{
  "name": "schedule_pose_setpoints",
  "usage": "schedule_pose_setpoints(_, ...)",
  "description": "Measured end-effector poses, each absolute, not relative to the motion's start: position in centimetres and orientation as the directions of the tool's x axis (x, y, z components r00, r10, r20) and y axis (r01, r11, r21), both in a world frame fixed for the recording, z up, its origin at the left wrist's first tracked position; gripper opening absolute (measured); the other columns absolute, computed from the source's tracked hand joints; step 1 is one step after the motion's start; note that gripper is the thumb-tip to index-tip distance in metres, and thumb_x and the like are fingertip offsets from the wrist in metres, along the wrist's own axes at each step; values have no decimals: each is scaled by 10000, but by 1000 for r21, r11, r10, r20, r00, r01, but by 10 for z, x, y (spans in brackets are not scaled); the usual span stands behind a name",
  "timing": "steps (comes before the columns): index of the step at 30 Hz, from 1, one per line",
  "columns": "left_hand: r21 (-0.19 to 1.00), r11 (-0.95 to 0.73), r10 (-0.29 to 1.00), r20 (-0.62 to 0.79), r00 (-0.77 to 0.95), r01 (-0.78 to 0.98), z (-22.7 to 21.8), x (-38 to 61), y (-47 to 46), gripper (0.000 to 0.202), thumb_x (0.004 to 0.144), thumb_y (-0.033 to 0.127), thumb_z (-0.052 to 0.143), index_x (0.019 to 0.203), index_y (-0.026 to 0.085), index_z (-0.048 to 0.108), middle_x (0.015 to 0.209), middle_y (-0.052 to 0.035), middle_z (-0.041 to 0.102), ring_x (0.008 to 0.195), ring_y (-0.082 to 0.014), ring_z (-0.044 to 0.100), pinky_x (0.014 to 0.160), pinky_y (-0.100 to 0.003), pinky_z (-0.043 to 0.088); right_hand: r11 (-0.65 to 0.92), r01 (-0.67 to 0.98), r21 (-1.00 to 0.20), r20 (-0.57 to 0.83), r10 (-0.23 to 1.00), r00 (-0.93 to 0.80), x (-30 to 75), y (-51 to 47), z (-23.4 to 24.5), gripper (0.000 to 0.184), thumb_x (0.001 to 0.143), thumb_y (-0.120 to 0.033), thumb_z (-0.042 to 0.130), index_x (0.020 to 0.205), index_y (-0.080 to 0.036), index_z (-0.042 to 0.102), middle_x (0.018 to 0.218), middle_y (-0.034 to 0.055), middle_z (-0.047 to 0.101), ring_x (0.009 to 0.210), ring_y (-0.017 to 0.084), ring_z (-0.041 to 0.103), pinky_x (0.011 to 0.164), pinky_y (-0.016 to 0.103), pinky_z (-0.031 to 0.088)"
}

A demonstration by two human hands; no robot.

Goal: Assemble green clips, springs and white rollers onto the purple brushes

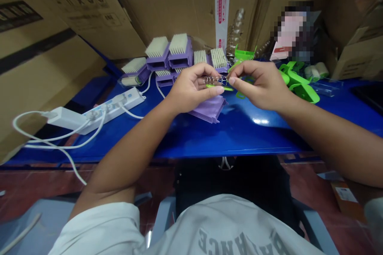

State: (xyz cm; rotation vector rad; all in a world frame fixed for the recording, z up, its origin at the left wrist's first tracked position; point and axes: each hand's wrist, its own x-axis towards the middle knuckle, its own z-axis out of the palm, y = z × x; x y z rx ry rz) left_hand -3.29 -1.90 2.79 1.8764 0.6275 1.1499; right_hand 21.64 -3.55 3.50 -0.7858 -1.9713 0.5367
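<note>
Above the light-purple plastic shell (211, 108), a metal coil spring (213, 80) runs crosswise between the two bare hands. The left hand (191, 89) is curled on the spring's left part, fingers behind it and thumb in front, just over the shell; whether it also touches the shell I cannot tell. The right hand (263, 85), up and to the right of the shell, has thumb and forefinger drawn together on the spring's right end. A slim green plastic strip (229, 89) shows beneath the spring, just above the shell. The shell is over the blue table (239, 137). Beyond it, mostly leftward, stand purple brush heads with cream bristles (179, 44), two of them stacked on others, and behind those a taped cardboard box (179, 16). Well left of the shell lies a white power strip (131, 97) with cords plugged in; well right, green plastic parts (302, 87).
</note>
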Motion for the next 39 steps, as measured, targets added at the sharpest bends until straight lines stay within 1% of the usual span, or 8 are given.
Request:
schedule_pose_setpoints(9,926,-377,848,339,408,13,27,-36,-20,581,766,259,1047,1232,235,700,1002,-8,756,1068,-275,843,861,-364,725,845,502,-184,750,451,-484,226,-29,29,237,1116,-479,684,1039,-285,797,1151,79,871,1109,337,785,1120,601,566)
schedule_pose_setpoints(17,906,-421,822,362,440,41,30,-30,-22,339,826,375,968,1049,191,791,1021,-28,789,957,-221,826,782,-340,737,846,520,-121,722,434,-538,229,-35,37,196,1089,-538,768,1055,-358,839,1181,39,864,1215,362,782,1295,705,453)
schedule_pose_setpoints(20,894,-445,818,381,430,55,30,-29,-24,327,833,397,966,1013,191,788,1053,-24,798,915,-194,809,769,-327,735,827,508,-239,707,507,-493,228,-39,38,380,1035,-691,802,1169,-336,817,1206,75,853,1203,362,778,1195,631,569)
schedule_pose_setpoints(23,906,-424,819,389,423,-12,30,-29,-22,349,818,406,979,1005,208,763,1128,-19,789,980,-192,807,804,-322,732,748,461,-478,628,658,-416,229,-35,38,590,980,-840,783,1234,-307,795,1233,98,838,1170,356,794,1040,542,652)
schedule_pose_setpoints(28,921,-385,868,382,317,-59,26,-33,-13,407,793,378,1019,991,224,699,1089,-11,745,994,-180,787,897,-347,711,472,239,-849,347,838,-421,237,-11,31,551,999,-818,782,1042,-269,787,997,64,810,795,256,786,715,446,670)
schedule_pose_setpoints(31,912,-408,873,400,280,-34,24,-36,-5,485,687,289,1071,956,226,673,1027,-1,739,1046,-207,780,1000,-385,684,378,98,-920,315,866,-387,239,-3,31,444,912,-644,971,1050,-259,797,937,50,788,728,214,734,668,428,676)
schedule_pose_setpoints(34,924,-381,881,373,291,-33,23,-39,-3,478,708,275,1051,1002,231,677,1013,-8,735,1087,-243,786,1027,-438,682,329,-12,-944,313,885,-343,238,-4,35,455,801,-492,1085,1082,-252,820,969,37,789,795,207,746,733,423,708)
schedule_pose_setpoints(39,932,-361,879,354,321,-39,29,-44,-6,487,784,265,1017,1166,247,717,975,-6,704,1068,-266,820,973,-449,712,252,-116,-961,278,887,-370,238,-7,40,433,770,-449,1094,1093,-291,853,1089,47,847,962,250,810,871,446,732)
